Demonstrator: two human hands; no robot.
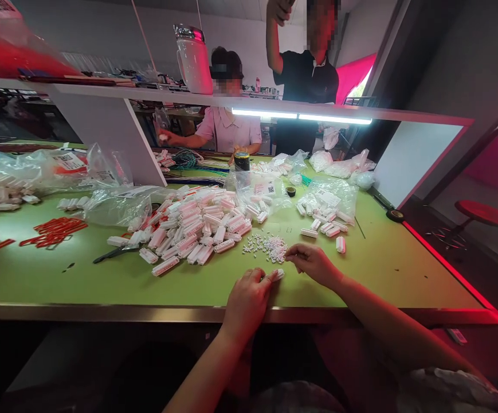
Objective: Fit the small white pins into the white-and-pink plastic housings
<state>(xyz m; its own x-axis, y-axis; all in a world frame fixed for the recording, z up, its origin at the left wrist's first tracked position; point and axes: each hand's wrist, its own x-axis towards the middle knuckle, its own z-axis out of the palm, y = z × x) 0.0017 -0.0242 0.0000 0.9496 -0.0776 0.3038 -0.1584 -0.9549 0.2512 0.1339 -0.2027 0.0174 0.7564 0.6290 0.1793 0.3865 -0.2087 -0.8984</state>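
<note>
Holding a small white plastic block (277, 275) at its front fingertips, the left hand (246, 298) is curled and rests on the green table (381, 264), close to the near edge. The block pokes out to the right, toward the right hand (313, 263). That hand is bent over, with its fingertips pinched together at the edge of a little heap of tiny white bits (270, 246). Whether a bit is caught between those fingers cannot be told, because the bits are too small to see there.

For this step to go well, the block should be kept still and low against the table, with its open end turned to the right hand. Only one tiny bit should be picked at a time, from the edge of the heap, so the rest are not scattered. The bit should be lined up straight before it is pushed in, and it should not be forced.

A big pile of white and pink blocks (197, 226) lies just behind the heap. Scissors (113, 252) lie to its left. Red strips (53, 232) are well apart, farther left. A few more blocks (324, 225) lie behind the right hand, near clear bags (330, 198).
</note>
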